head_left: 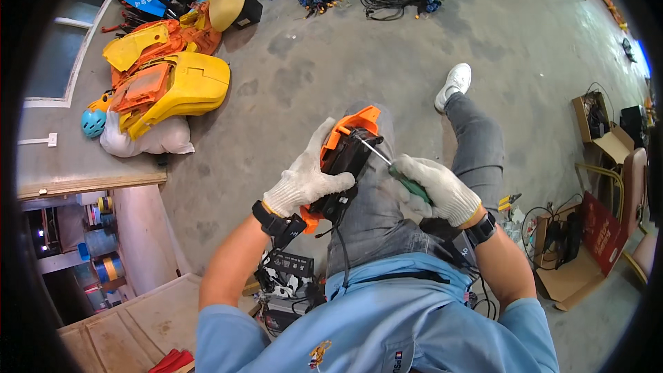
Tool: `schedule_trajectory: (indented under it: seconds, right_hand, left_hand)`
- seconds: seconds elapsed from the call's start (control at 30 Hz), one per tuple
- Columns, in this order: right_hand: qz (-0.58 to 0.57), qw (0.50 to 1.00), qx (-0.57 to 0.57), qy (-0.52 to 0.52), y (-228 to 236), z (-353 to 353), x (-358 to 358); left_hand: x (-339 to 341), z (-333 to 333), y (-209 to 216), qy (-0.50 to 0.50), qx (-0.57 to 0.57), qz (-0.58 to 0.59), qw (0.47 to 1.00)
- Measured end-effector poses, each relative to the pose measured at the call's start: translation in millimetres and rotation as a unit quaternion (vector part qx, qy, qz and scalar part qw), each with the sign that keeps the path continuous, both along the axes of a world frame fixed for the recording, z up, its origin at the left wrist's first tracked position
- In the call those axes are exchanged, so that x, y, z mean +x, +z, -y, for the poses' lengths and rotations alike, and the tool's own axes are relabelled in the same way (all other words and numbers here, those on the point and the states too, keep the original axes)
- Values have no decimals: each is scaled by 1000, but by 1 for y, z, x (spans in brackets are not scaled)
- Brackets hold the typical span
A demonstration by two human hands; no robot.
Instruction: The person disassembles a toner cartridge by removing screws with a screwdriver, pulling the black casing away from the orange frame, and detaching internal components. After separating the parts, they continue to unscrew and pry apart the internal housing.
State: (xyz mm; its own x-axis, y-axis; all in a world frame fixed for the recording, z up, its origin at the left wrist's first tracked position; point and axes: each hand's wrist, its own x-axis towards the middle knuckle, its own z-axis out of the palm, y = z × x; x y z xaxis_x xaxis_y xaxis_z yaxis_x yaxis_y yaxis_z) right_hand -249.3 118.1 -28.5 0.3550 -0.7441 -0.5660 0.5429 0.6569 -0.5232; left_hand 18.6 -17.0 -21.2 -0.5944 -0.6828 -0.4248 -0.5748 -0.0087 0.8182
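An orange and black plastic housing (pixel 351 155) rests tilted against my thigh, a black cable hanging from its lower end. My left hand (pixel 307 178), in a white knitted glove, is closed around its left side with the thumb across the black part. In my gloved right hand (pixel 438 190) is a screwdriver (pixel 413 185) with a green handle. Its metal shaft slants up and left, the tip at the upper black part of the housing near the orange edge. Whether the tip sits in a screw is too small to tell.
Yellow and orange plastic shells (pixel 179 86) are piled at the left by a white sack (pixel 148 137). Cable bundles (pixel 394 0) lie on the far floor. Black battery-like boxes (pixel 286 269) stand below my left forearm. An opened cardboard box (pixel 573 273) and chairs (pixel 634 186) are at the right.
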Motion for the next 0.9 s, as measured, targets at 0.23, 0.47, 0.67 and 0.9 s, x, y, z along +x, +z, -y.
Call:
schedule_trajectory:
  seconds: [0.23, 0.47, 0.67, 0.9]
  right_hand:
    - [-107, 986, -78, -103, 4, -8, -11]
    - [-232, 963, -132, -44, 28, -4, 18]
    - [-50, 994, -75, -64, 14, -15, 11]
    - [11, 985, -65, -162, 19, -16, 13]
  left_hand:
    - [10, 9, 16, 77, 79, -100, 989]
    - [-20, 0, 68, 117, 137, -264, 947]
    - [-56, -15, 88, 178, 143, -374, 899]
    - [-72, -25, 68, 206, 171, -420, 867]
